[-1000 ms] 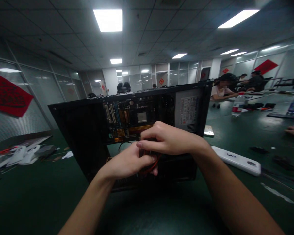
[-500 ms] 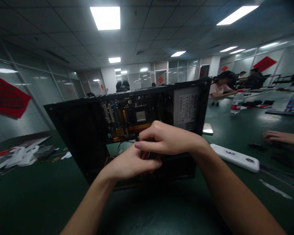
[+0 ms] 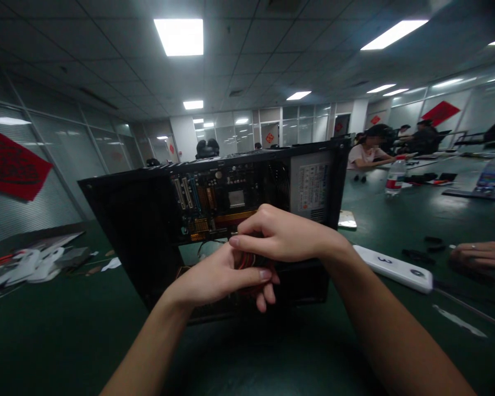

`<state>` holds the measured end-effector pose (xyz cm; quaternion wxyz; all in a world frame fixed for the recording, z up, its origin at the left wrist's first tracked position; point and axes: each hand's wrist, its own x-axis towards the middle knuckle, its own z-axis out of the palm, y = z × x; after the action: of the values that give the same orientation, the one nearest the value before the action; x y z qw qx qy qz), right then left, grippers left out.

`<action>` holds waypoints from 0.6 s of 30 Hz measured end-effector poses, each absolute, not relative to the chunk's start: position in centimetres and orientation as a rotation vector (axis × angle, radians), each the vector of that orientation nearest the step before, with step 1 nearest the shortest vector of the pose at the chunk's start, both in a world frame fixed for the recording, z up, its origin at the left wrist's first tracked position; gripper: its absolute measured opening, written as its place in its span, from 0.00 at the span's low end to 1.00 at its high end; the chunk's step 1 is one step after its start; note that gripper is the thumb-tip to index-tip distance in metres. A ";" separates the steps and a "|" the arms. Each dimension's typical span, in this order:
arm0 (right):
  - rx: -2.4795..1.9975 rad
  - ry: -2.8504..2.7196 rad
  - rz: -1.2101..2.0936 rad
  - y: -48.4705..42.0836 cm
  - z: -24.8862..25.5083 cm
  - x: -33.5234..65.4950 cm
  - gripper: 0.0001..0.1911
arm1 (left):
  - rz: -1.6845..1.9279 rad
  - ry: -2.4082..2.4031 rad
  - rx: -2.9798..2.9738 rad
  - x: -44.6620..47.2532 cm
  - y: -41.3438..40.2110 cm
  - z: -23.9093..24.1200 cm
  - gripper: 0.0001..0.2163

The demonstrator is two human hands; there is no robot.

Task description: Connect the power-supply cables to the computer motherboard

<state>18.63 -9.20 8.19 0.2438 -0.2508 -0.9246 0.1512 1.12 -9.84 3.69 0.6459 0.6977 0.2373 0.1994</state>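
An open black computer case (image 3: 127, 220) stands on the green table, its inside facing me. In it are a motherboard (image 3: 247, 181) and, at the upper right, a power supply (image 3: 311, 187) with a label. A bundle of red and dark cables (image 3: 247, 260) shows between my hands, in front of the lower part of the case. My left hand (image 3: 218, 279) is closed around the cables from the left, thumb pointing right. From above, my right hand (image 3: 282, 234) bends over the same bundle; its fingers are curled and partly hidden behind the left hand.
Right of the case lie a white device marked 3 (image 3: 391, 268), a phone (image 3: 347, 220) and a plastic strip (image 3: 460, 320). Another person's hand (image 3: 484, 254) rests at the right edge. A bottle (image 3: 395, 177) stands farther back. Papers and scraps (image 3: 37, 264) lie at left.
More fingertips now show below my left thumb, and more of the red cables is visible. The other person's hand at right has shifted. My view has tilted slightly.
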 end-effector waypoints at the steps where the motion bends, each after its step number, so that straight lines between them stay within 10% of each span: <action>1: -0.688 -2.521 0.440 -9.2 8.2 18.7 0.21 | 0.450 0.531 1.579 1.2 -9.8 3.7 0.09; 18: -0.545 -2.437 0.578 -14.1 9.8 19.3 0.22 | 0.956 0.390 1.285 0.1 -10.3 5.2 0.18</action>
<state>19.34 -14.08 9.77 0.2851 -0.2036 -0.9114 0.2160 0.14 -10.34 5.19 0.6791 0.5722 0.1738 0.4256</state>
